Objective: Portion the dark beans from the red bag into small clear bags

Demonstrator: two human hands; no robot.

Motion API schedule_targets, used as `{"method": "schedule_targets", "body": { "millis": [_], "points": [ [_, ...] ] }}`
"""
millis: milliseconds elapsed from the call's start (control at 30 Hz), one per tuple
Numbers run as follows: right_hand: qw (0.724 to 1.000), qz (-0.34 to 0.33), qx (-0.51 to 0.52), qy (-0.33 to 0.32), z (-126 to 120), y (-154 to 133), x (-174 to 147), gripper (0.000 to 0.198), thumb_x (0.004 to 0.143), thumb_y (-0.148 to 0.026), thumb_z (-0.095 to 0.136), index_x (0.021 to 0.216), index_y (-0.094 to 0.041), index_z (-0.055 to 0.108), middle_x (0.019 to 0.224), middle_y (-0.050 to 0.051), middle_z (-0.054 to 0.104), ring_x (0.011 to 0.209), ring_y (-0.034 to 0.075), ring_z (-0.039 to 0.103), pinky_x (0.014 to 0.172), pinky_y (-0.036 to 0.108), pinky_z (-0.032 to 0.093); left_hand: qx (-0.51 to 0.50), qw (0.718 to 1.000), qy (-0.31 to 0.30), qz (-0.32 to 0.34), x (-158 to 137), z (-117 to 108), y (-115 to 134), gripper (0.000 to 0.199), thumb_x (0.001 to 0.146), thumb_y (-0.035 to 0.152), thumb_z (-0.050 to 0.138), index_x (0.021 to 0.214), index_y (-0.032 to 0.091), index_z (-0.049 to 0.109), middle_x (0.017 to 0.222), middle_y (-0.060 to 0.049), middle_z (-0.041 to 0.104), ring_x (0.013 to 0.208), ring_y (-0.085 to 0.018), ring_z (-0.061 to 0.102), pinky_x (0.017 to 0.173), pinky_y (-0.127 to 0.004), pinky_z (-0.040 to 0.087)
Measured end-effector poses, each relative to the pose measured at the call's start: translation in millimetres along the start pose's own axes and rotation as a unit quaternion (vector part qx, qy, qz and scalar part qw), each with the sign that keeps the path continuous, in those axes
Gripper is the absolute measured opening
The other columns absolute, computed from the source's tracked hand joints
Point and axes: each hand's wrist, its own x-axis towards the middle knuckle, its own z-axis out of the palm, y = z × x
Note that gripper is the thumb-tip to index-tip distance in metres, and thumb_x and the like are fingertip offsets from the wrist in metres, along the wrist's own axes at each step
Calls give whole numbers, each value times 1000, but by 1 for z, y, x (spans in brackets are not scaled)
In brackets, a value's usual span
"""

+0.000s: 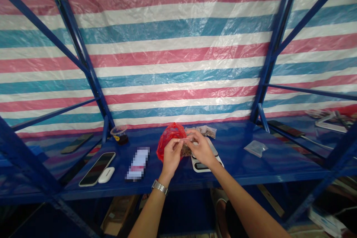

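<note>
Take the small clear bag (186, 151) of brown bits as the dial's centre, with twelve straight ahead. Nearest, at seven o'clock, a metal-banded watch (160, 187) circles the left wrist.

Towards eight o'clock on the blue shelf (237, 171), a white rounded case (106, 174) lies just beside a dark-screened phone (97, 169); between these and the hands is a second phone (138, 164), its lit screen blurred into blocks. At four o'clock a white scale (202, 168) sits partly under the right hand and forearm.

At the centre, the left hand (173, 150) and right hand (200, 148) meet — thumbs and fingers of both pinching the clear bag's upper edge, its filled part hanging below. Whether that bag touches the shelf or the scale, I cannot tell.

A flat clear packet (255, 148) lies well apart at three o'clock. Just past the left hand, at ten o'clock, is a crumpled red plastic bag (169, 139). A clear cup (119, 135) of dark liquid stands between nine and ten, while a filled packet (206, 131) lies between one and two, beyond the scale. Farthest, at twelve — a striped plastic sheet (181, 70) hangs behind the blue frame (89, 70).
</note>
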Motion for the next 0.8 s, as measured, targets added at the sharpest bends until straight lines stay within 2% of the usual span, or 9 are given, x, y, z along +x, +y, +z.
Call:
{"method": "schedule_targets", "body": {
  "millis": [100,200,300,367,500,567,633,700,800],
  "points": [
    [1000,-3,6,-23,2,2,0,36,87,-32,68,121,-26,59,88,0,73,85,20,69,80,34,54,3,1000,24,2,1,-4,-4,23,87,40,70,79,19,68,106,-8,79,100,-25,74,93,-39,57],
    [1000,6,-25,7,-2,4,3,28,83,-32,71,109,-24,65,79,0,73,76,21,69,76,34,53,27,1000,8,14,1,-3,-3,24,89,41,68,80,19,70,105,-9,79,101,-25,74,95,-40,56],
    [987,14,-81,138,-25,4,10,22,81,-34,71,97,-21,68,78,4,74,73,22,68,74,34,53,54,998,4,32,-1,2,2,32,95,44,62,111,19,74,119,-12,76,111,-25,72,101,-39,54],
    [958,14,-134,255,-49,6,15,23,82,-37,67,97,-20,68,86,8,75,79,24,70,77,35,54,74,996,26,39,-2,3,4,40,98,44,57,128,20,68,130,-13,72,116,-24,70,102,-38,54],
    [875,44,-263,404,-93,22,19,28,84,-39,63,100,-17,69,97,13,77,86,27,71,83,38,53,137,987,43,67,-2,-1,7,36,102,41,50,126,20,68,131,-13,71,120,-24,67,104,-40,53],
    [875,58,-288,385,-104,34,18,30,85,-40,62,102,-16,69,99,14,77,90,27,72,86,39,53,164,981,44,89,-1,-5,7,34,103,39,49,123,21,69,128,-12,72,120,-24,67,105,-41,52],
    [900,84,-304,302,-111,45,17,31,87,-41,61,104,-17,70,101,14,78,93,27,73,87,37,54,183,976,45,110,-1,-7,8,31,103,37,49,121,22,69,126,-11,72,119,-24,66,106,-41,51],
    [907,117,-336,226,-117,50,14,32,91,-41,57,107,-18,72,103,13,78,97,27,73,88,36,54,199,971,44,129,-1,-10,9,29,103,34,48,118,23,70,123,-9,73,118,-23,67,106,-40,51],
    [858,176,-446,186,-139,48,4,33,93,-34,53,116,-19,71,114,15,75,107,30,71,92,39,53,215,965,54,144,-2,-14,13,27,104,30,45,113,23,70,116,-8,73,110,-21,68,102,-37,51]
  ]
}}
